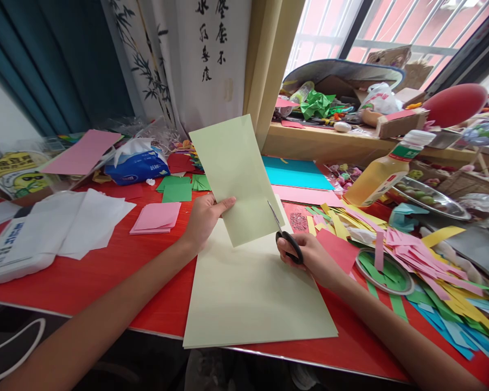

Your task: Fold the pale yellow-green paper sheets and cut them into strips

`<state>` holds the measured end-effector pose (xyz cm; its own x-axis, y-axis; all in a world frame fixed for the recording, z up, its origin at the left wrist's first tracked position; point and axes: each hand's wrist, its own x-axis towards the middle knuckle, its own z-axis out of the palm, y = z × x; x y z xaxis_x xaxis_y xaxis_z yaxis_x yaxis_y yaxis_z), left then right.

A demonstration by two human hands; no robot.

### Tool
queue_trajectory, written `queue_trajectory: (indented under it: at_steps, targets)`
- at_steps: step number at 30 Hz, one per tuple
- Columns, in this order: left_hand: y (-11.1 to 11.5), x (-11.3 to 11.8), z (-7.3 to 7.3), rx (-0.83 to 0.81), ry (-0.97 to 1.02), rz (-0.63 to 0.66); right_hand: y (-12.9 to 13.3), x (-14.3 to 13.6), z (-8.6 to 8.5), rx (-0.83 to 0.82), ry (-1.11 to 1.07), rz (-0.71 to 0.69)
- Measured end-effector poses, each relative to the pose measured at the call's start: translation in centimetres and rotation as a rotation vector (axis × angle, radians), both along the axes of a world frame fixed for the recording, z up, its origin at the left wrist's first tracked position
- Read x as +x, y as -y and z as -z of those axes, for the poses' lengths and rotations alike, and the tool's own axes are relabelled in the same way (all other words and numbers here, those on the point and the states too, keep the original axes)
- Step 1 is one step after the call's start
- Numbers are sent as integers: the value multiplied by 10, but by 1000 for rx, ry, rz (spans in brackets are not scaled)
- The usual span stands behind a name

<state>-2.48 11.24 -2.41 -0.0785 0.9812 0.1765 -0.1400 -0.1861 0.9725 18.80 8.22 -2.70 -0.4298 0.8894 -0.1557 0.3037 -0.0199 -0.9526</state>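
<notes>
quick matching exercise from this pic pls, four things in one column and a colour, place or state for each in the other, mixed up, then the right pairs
1 scissors
2 raised sheet
3 tissue pack
4 bottle

A blue and white
B in the left hand
C white-capped
D in the right hand

Pairs: 1-D, 2-B, 3-A, 4-C

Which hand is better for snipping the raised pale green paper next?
Probably the right hand: it holds black-handled scissors at the right edge of the raised pale green paper. The left hand is busy gripping that paper's left edge.
</notes>
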Motion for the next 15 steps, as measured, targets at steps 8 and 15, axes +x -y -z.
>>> queue_trajectory:
  at_steps: [8, 15]
  targets:
    - [0, 3, 0, -15, 9, 6, -1, 0, 3, -26, -15, 33]
    - [1, 3, 0, -3, -14, 23, -1, 2, 6, -24, -69, 6]
